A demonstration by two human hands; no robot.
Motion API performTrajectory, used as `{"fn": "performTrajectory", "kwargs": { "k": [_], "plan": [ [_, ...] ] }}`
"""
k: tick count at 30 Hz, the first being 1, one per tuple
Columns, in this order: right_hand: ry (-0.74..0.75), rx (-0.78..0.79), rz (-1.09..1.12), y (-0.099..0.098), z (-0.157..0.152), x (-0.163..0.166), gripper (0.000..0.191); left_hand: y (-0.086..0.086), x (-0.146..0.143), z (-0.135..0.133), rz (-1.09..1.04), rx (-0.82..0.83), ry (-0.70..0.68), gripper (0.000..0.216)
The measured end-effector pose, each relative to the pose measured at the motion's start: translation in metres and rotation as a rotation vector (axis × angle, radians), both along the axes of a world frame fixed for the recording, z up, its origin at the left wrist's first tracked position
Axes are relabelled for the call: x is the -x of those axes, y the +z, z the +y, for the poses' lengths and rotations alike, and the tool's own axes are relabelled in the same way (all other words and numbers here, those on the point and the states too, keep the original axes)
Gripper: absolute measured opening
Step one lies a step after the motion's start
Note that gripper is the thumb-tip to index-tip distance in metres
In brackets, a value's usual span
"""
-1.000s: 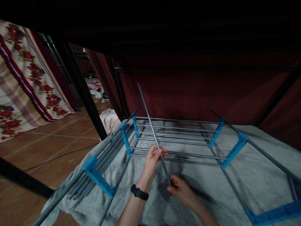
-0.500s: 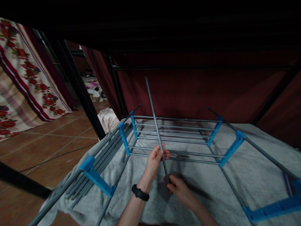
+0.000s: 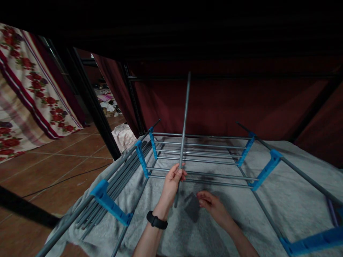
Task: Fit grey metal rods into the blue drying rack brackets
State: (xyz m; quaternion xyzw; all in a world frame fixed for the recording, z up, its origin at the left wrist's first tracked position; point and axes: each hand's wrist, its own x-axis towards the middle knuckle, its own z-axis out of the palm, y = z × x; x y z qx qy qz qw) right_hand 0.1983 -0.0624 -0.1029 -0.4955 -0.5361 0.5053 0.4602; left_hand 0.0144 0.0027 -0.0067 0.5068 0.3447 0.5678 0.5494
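My left hand, with a black watch on its wrist, is closed around a loose grey metal rod. The rod stands almost upright and leans slightly right, its lower end hanging just above the blanket. My right hand is off the rod, low over the grey blanket, fingers pinched together beside a dark patch; whether they hold it I cannot make out. Just beyond both hands lies a grey drying-rack frame with blue plastic connectors.
A bundle of grey rods with a blue bracket lies along the blanket's left edge. A black bed-frame post stands at left above a brown tiled floor. Dark red curtain behind; a floral sheet hangs far left.
My left hand has swung the rod from a left lean to nearly upright. My right hand let go of the rod's lower end and moved slightly right.
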Motion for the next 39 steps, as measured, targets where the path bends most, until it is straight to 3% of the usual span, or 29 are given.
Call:
{"fn": "performTrajectory", "kwargs": {
  "k": [6,10,14,18,21,30,39],
  "plan": [
    [-0.230,-0.020,0.005,0.005,0.010,-0.032,0.039,0.000,0.022,0.012,0.209,-0.088,0.161,0.033],
    [-0.353,-0.047,0.020,0.010,0.014,-0.048,0.039,-0.009,0.035,0.016,0.392,-0.170,0.209,0.028],
    [-0.452,-0.067,0.065,0.016,0.014,-0.062,0.037,-0.016,0.049,0.016,0.472,-0.148,0.231,0.026],
    [-0.536,-0.073,0.127,0.019,0.012,-0.077,0.035,-0.020,0.062,0.016,0.497,-0.100,0.172,0.023],
    [-0.586,-0.050,0.179,0.019,0.010,-0.086,0.036,-0.024,0.070,0.018,0.637,-0.153,0.110,0.023],
    [-0.694,-0.021,0.581,0.032,0.011,-0.102,0.044,-0.029,0.082,0.020,0.908,-0.245,-0.074,0.021],
    [-0.752,-0.116,0.681,0.037,0.007,-0.115,0.028,-0.048,0.085,0.034,1.027,-0.199,-0.141,0.032]
  ]
}}
